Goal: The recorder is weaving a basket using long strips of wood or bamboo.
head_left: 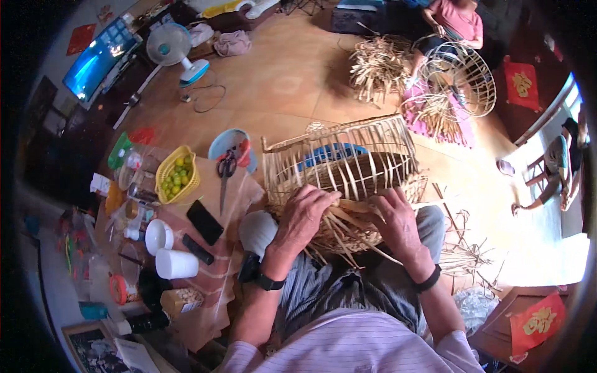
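A half-woven basket (348, 171) of pale dried strips rests on my lap. Its far part is an open frame of spaced ribs; the near part is tightly woven, with loose strip ends sticking out toward me. My left hand (306, 214) is closed at the basket's near edge, fingers pinching a flat weaving strip (354, 206). On the other side of that strip, my right hand (398, 225) also has its fingers closed on it. The fingertips of both hands are partly hidden among the strips.
Left of me a table holds scissors (226, 174), a phone (204, 222), a yellow basket of green fruit (176, 177) and a white cup (176, 263). Loose strips (463, 255) lie on the floor at right. Beyond, a seated person (457, 25) handles another basket frame (466, 78).
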Demonstrator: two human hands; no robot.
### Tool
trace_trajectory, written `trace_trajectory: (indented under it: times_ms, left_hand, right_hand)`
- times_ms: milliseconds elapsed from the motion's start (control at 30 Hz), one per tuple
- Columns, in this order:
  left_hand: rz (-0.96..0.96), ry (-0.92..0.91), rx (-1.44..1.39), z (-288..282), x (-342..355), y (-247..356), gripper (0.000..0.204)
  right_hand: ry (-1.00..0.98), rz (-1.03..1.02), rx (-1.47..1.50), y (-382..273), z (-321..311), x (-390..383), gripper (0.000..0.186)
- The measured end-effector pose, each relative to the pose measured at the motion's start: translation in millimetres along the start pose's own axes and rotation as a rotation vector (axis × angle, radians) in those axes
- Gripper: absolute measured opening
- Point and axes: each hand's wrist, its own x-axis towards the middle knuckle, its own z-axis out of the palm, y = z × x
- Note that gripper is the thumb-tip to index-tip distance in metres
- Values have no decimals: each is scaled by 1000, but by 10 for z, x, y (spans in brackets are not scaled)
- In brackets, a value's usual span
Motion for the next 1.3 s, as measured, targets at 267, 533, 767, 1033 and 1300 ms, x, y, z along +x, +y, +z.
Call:
trace_trajectory:
  times_ms: [267,533,767,1033,1300]
  left_hand:
    - [-90,-8,1,110,14,-18,31]
    - [-202,-126,-191,84,101,-89,21]
    - [-282,-201,-422,14,161,-229,19]
    - [-304,-219,-497,59,125,-321,19]
    - [-283,-222,-477,46,154,-295,21]
  right_hand:
    - [-33,-91,-60,41,-128,100,15]
    - [-66,-31,20,-1,-52,-110,15]
    - [-70,-38,-35,-593,118,-251,33]
    - [-57,118,-164,-595,406,-390,32]
    - [-221,119,8,-645,128,-443,15]
